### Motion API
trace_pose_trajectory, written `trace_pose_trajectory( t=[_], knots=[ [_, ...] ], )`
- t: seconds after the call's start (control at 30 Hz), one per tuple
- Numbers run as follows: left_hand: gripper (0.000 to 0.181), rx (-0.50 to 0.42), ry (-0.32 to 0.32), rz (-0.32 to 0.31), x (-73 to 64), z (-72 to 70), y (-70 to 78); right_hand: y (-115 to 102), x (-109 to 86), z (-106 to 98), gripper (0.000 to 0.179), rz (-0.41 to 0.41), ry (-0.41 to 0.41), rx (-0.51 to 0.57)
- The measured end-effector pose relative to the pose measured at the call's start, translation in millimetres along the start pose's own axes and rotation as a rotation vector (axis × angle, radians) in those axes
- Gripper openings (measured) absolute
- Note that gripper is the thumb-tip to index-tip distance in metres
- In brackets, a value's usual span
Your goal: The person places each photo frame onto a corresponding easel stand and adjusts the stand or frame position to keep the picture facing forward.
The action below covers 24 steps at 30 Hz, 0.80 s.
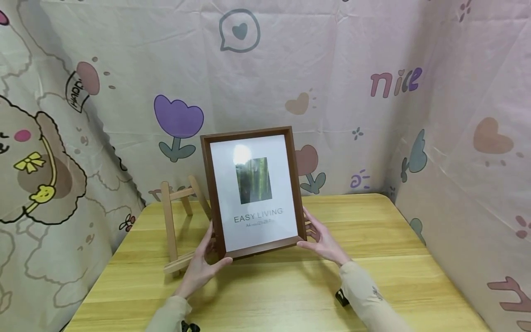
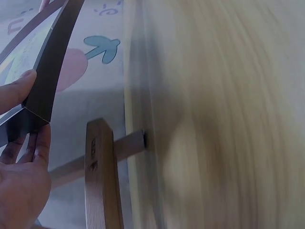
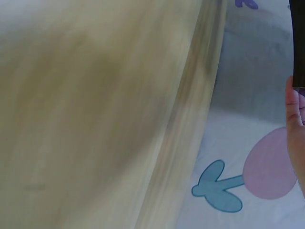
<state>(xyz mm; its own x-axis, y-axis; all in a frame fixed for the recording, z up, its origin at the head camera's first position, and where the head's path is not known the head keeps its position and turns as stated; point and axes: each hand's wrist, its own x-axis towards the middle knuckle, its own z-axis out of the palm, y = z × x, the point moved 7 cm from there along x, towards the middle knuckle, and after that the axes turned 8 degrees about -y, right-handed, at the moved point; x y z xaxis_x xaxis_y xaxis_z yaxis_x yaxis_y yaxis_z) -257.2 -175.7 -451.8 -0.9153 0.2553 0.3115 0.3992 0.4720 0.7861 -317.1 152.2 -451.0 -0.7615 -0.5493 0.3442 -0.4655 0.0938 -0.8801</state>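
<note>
A brown picture frame point(image 1: 254, 246) is held upright and slightly tilted above the table in the head view. Its white insert reads "EASY LIVING" under a small green picture. My left hand point(image 1: 200, 272) grips the lower left corner, thumb on the front and fingers at the side and behind. At the lower right corner my right hand point(image 1: 325, 242) holds the frame the same way. Just left of the frame stands a small wooden easel point(image 1: 169, 221), partly hidden by the frame and left hand. The left wrist view shows the frame corner point(image 2: 45, 71) between thumb and fingers.
The wood-grain table point(image 1: 373, 276) spreads beneath both hands. A patterned cloth point(image 1: 340, 41) hangs behind it and along both sides. One easel leg point(image 2: 102, 176) stands close to the left hand in the left wrist view.
</note>
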Motion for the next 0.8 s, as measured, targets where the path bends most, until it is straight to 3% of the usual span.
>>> trace_pose_trajectory(
  t=[0.4,0.63,0.8],
  knots=[
    [0.114,0.042,0.038,-0.087,-16.4,-31.7,-6.5,-1.7,33.1,26.6,0.105,-0.059,-0.047,-0.002],
    [0.116,0.020,0.067,-0.090,-24.1,-48.6,-15.5,-3.9,50.6,40.6,0.105,-0.069,-0.066,0.030],
    [0.116,0.027,0.069,-0.146,-31.2,-60.1,-19.9,-5.3,61.9,51.0,0.105,-0.062,-0.089,0.038]
  ],
)
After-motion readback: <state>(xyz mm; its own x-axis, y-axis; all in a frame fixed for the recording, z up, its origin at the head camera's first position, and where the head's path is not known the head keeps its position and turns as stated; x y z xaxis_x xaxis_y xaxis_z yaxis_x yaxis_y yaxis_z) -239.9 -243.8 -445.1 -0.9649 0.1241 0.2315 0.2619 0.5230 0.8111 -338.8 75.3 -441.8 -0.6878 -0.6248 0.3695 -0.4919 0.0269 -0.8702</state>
